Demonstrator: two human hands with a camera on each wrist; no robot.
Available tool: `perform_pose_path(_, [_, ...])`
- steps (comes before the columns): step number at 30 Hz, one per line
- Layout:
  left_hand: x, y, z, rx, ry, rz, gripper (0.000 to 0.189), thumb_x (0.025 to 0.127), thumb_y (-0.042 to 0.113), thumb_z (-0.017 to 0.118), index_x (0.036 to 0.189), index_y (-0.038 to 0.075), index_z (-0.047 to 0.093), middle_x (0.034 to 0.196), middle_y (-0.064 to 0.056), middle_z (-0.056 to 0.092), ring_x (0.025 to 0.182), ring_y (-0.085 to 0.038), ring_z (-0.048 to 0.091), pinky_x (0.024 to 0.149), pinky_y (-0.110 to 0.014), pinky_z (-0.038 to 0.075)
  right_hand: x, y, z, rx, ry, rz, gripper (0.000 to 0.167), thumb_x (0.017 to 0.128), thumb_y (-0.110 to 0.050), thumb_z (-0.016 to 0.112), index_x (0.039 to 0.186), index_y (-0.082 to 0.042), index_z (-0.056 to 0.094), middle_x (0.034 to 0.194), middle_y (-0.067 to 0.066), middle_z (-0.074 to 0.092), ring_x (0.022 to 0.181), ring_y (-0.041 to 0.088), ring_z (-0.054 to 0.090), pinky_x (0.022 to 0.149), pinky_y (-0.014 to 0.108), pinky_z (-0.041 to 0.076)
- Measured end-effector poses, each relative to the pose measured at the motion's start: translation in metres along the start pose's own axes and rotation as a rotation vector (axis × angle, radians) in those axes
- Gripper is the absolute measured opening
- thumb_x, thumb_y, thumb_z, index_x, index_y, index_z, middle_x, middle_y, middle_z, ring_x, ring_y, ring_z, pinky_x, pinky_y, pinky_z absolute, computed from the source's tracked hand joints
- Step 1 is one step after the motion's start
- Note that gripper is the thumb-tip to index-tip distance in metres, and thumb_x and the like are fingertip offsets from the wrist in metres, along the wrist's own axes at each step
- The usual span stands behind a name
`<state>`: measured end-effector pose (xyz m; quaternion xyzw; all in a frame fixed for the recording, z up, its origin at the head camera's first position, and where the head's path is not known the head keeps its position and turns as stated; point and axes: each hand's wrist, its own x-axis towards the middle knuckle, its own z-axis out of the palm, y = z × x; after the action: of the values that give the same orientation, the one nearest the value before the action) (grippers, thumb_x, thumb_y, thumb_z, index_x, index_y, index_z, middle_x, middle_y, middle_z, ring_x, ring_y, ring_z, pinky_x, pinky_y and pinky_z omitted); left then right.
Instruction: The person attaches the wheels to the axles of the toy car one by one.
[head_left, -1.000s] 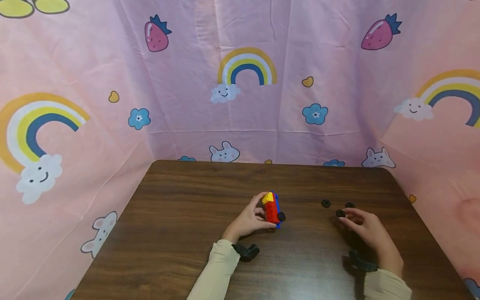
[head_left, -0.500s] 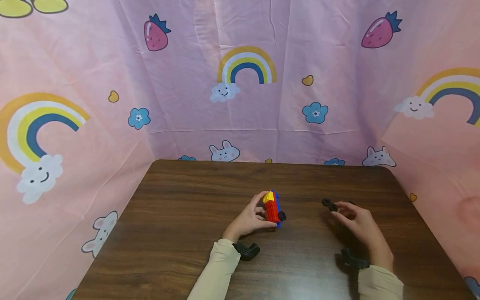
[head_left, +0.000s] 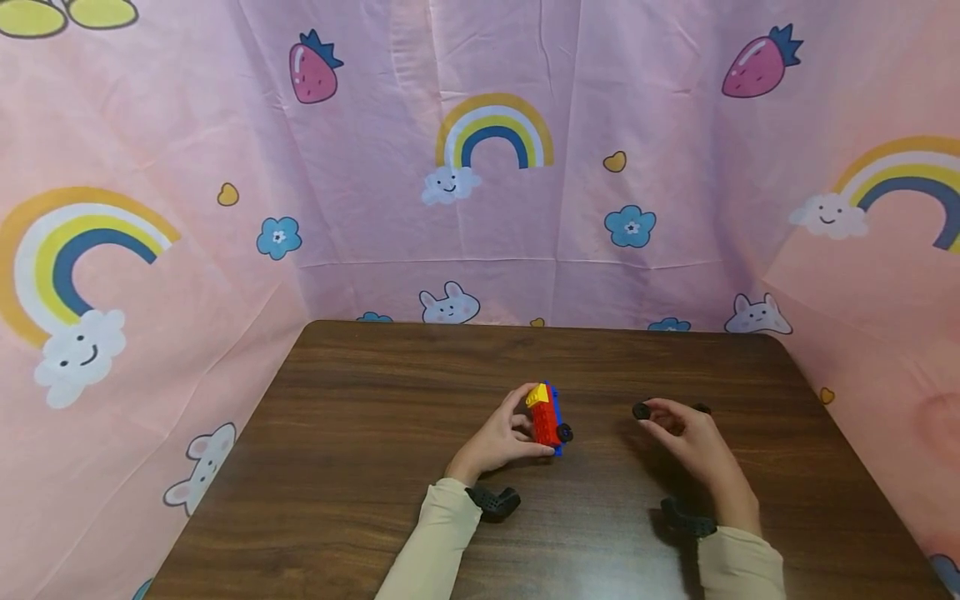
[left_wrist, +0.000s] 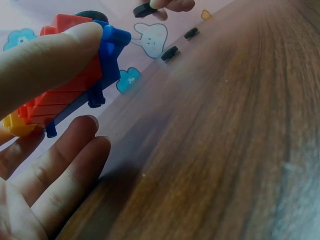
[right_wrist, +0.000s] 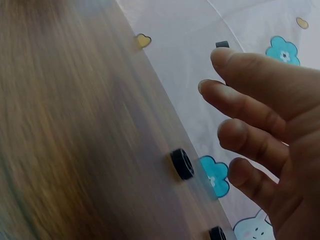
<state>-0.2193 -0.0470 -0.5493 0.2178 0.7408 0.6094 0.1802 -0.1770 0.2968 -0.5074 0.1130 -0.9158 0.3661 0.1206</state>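
Wooden table [head_left: 375, 417]: left hand [head_left: 492, 442] gripping toy car [head_left: 543, 421] (red-bodied), right hand [head_left: 701, 443] pinching wheel [head_left: 641, 411]

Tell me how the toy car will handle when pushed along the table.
The toy car probably won't roll evenly: a black wheel is fitted, but blue pegs show bare. Its red brick body looks stiff, though pressing hard might split it.

left hand [head_left: 492, 439]: gripping | right hand [head_left: 705, 443]: pinching | hands apart
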Motion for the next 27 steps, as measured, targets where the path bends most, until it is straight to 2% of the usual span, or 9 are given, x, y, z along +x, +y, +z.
perform_pose_path(12, [0.000, -0.002, 0.000, -0.006, -0.019, 0.036, 0.105, 0.085, 0.021, 0.089, 0.164, 0.028, 0.020, 0.106, -0.011, 0.073, 0.088, -0.017, 0.074, 0.085, -0.031, 0.063, 0.003, -0.006, 0.009, 0.025, -0.038, -0.050, 0.028, 0.093, -0.007, 0.078, 0.119, 0.001, 0.072, 0.091, 0.006, 0.075, 0.079, -0.004, 0.062, 0.068, 0.021, 0.057])
perform_pose_path(19, [-0.001, -0.002, -0.001, -0.013, -0.012, 0.015, 0.101, 0.085, 0.024, 0.089, 0.161, 0.038, 0.023, 0.105, -0.009, 0.074, 0.087, -0.019, 0.075, 0.086, -0.033, 0.063, 0.005, -0.011, 0.014, 0.039, -0.025, -0.089, 0.027, 0.091, -0.005, 0.079, 0.117, -0.001, 0.073, 0.089, 0.004, 0.075, 0.079, -0.003, 0.063, 0.068, 0.022, 0.057])
perform_pose_path(27, [-0.002, 0.000, 0.000, -0.008, -0.010, 0.022, 0.102, 0.085, 0.022, 0.088, 0.162, 0.037, 0.022, 0.105, -0.009, 0.073, 0.087, -0.018, 0.075, 0.086, -0.032, 0.063, 0.006, -0.016, 0.018, 0.044, -0.012, -0.094, 0.027, 0.091, -0.005, 0.079, 0.117, -0.001, 0.073, 0.087, 0.001, 0.074, 0.076, -0.002, 0.061, 0.065, 0.023, 0.055])
